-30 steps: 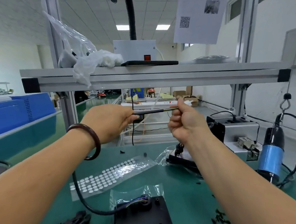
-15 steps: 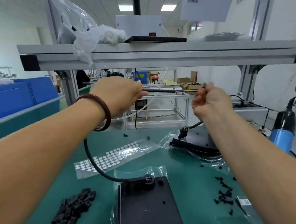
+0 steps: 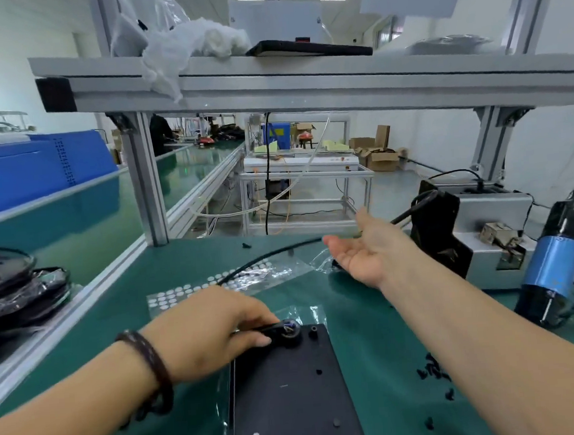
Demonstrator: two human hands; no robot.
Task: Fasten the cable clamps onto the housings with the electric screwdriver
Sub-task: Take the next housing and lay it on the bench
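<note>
Green matte bench (image 3: 370, 316); left hand (image 3: 205, 328) pinches round black cable (image 3: 268, 256) at flat black housing (image 3: 290, 387); right hand (image 3: 366, 252) splayed, palm up.

**Occluded, cropped and unresolved areas, head view**

The left hand (image 3: 212, 328) covers the cable (image 3: 271, 252) where it enters the housing (image 3: 291, 393). The fingers under the palm are hidden, so the grip point cannot be read. The near end of the housing is cut off by the bottom edge. The right hand (image 3: 366, 252) hides the run of cable behind it. The electric screwdriver (image 3: 553, 260) loses its upper end at the right edge. The small black parts (image 3: 432, 373) on the counter (image 3: 362, 348) are too small to identify as screws or clamps. The bagged black stack (image 3: 12, 287) is cropped by the left edge.
</note>
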